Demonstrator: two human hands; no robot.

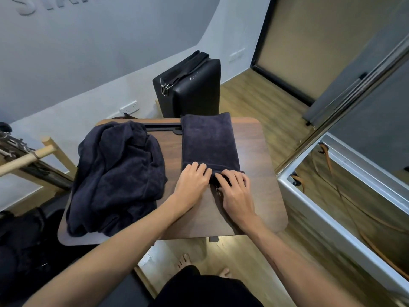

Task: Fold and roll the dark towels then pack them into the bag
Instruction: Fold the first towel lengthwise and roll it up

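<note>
I see a heaped dark towel (115, 173) left on the table (261, 196). My left hand (191, 185) and right hand (235, 191) press curled fingers onto the folded towel's (208, 142) near end, hiding its edge.

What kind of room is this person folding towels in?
Probably a massage or fitness studio, though I can't be sure: a black padded case stands by the wall, raised lettering marks it, and dark towels pile on the small wooden table.

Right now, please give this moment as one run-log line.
stage: rolling start | left hand, right hand: on near end of folded dark towel | crumpled dark towel pile: waiting, left | brown wooden table
</note>
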